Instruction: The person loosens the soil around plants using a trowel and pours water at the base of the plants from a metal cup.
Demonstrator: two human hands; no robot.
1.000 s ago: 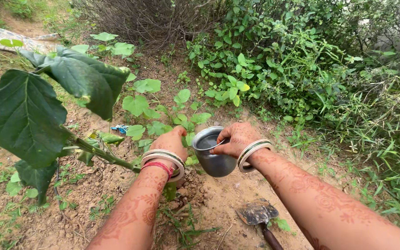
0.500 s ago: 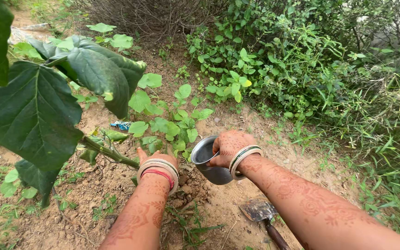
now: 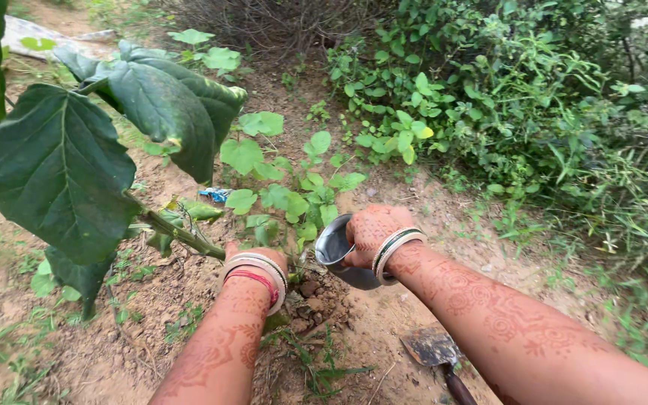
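Cup (image 3: 335,247): steel, tipped toward the stem, mouth facing left, just right of the stem's base.
Right hand (image 3: 371,229): fingers curled over the cup's rim — clamped on it.
Left hand (image 3: 253,255): at the stem (image 3: 178,234) base, mostly hidden behind bangles — grip cannot be told.
Trowel (image 3: 436,352): on soil below the cup, apart.

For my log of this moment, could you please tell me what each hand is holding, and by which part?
The right hand holds the tilted steel cup by its rim. The left hand is down at the plant stem; whether it holds it cannot be told.
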